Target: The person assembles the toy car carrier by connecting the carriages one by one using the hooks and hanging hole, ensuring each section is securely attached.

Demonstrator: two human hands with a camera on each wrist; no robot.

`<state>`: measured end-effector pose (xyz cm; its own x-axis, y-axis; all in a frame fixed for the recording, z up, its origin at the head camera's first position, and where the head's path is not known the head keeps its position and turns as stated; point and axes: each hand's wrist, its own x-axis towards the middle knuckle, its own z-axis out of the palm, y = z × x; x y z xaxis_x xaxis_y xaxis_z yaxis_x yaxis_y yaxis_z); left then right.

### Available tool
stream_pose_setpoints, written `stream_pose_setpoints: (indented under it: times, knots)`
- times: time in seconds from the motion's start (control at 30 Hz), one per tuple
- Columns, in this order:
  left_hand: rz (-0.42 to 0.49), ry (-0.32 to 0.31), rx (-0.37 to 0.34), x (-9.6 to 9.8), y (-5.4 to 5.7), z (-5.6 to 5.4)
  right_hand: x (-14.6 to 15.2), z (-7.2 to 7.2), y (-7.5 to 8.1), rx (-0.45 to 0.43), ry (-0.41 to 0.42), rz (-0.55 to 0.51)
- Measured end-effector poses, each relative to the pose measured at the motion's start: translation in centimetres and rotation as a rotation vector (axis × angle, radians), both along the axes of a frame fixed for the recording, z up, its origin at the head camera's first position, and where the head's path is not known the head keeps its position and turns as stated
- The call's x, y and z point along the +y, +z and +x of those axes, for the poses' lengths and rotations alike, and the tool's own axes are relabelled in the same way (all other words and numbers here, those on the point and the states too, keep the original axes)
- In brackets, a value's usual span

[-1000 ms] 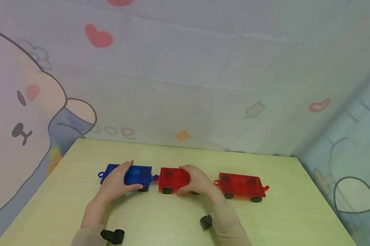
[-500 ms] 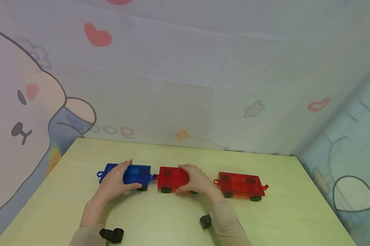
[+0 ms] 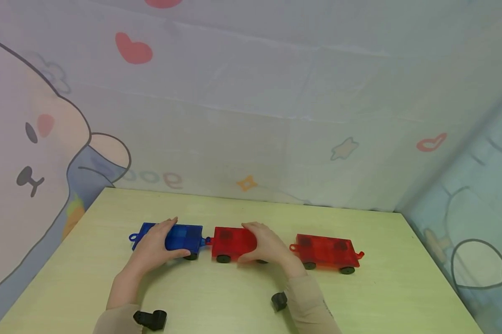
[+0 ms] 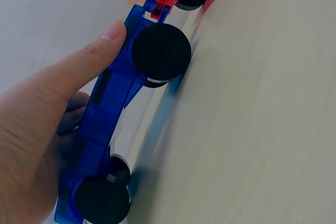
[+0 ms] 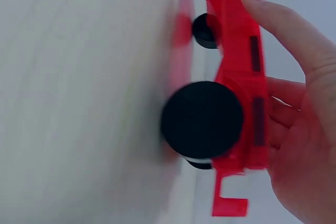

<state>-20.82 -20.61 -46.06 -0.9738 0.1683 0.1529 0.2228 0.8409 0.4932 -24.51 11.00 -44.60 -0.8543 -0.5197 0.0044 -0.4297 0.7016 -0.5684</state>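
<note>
My left hand grips a see-through blue toy train car across its width, thumb on the near side and fingers at the far side. A red toy train car is held the same way by my right hand, which covers its right end in the head view. Between the hands the two cars meet end to end at their couplings, the red piece lying in the blue fork in the left wrist view. A red hook sticks out at the red car's other end. Both cars have black wheels.
A second red car stands to the right on the pale table, its loop close to my right wrist. A patterned cloth hangs behind the table and along its sides. Black mounts sit at both sleeves.
Both hands have shifted slightly left, and the blue car and the held red car moved along with them. The second red car stays where it was.
</note>
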Motion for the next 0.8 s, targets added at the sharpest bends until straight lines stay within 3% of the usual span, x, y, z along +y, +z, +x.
stream_pose_setpoints:
  times: [0.37, 0.63, 0.8]
  knots:
    - [-0.002, -0.015, -0.038, -0.3, 0.8, 0.4, 1.6, 0.8, 2.0, 0.025, -0.051, -0.056]
    - [-0.004, -0.016, -0.076, -0.5, 1.4, 0.6, 4.4, 1.5, 2.6, 0.033, -0.16, -0.091]
    - [-0.005, -0.025, -0.108, -0.4, 2.4, 1.1, 6.8, 1.8, 2.7, 0.085, -0.181, -0.084]
